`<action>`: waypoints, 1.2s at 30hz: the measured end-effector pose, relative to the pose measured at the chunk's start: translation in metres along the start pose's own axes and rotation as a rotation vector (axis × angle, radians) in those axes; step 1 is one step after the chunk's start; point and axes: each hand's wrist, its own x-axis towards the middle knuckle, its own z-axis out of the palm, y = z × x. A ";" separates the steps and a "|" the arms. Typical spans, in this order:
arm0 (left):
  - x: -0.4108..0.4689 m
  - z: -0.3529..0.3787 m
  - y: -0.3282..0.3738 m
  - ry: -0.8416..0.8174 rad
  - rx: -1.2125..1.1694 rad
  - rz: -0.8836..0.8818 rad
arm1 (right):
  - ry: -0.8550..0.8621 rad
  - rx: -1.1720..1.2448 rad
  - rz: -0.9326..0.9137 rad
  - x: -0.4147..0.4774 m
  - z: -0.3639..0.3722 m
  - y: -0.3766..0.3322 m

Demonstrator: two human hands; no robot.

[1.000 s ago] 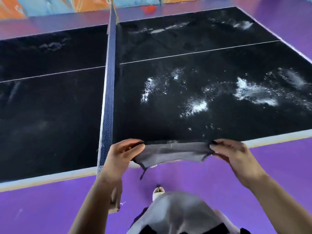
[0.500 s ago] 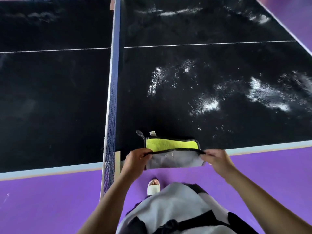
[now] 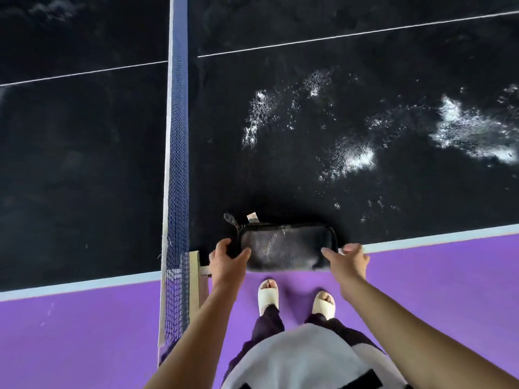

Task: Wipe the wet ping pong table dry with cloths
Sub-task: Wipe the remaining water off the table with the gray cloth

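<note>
At the near edge, white sandals point(image 3: 268, 294) on the purple floor point(image 3: 84, 332) were seen below the arms, and both hands were at the folded cloth point(image 3: 286, 247). Half a second before, the cloth had been held up between the two hands with its yellow-green inner face showing above the grey; it was now laid down grey side up on the worktop point(image 3: 84, 164), folded over, its near part overhanging the pale edge strip just right of the net point(image 3: 177, 164). The left hand point(image 3: 226, 265) was kept on the cloth's left end, the grip still closed lightly round it with thumb and fingers. The right hand point(image 3: 348, 262) had been let off the right end: its fingers were spread and relaxed, at most brushing the cloth's corner, so that grip was open. The cloth was thus judged ready for wiping, with no stroke yet begun. Farther out, bright patches of water point(image 3: 351, 160) were spread across the right half of the worktop, well apart from the cloth, and a larger patch point(image 3: 471, 130) lay toward the right edge, so nearly all the drying was judged to remain.
</note>
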 end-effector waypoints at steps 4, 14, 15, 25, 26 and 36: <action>-0.016 0.011 0.000 0.006 -0.018 -0.064 | -0.108 0.201 0.094 0.005 -0.012 -0.012; -0.043 -0.001 0.083 -0.402 -0.546 -0.219 | -0.543 0.372 0.308 -0.030 -0.061 -0.055; -0.051 -0.003 0.095 -0.450 -0.567 -0.159 | -0.518 0.417 0.281 -0.033 -0.062 -0.059; -0.113 -0.009 0.181 -0.890 0.154 0.716 | -0.745 0.857 -0.156 -0.067 -0.087 -0.105; -0.111 -0.014 0.181 -0.918 0.180 0.707 | -0.738 0.844 -0.125 -0.070 -0.087 -0.106; -0.053 -0.041 0.165 -0.737 -0.446 0.222 | -0.785 0.888 -0.143 -0.087 -0.081 -0.115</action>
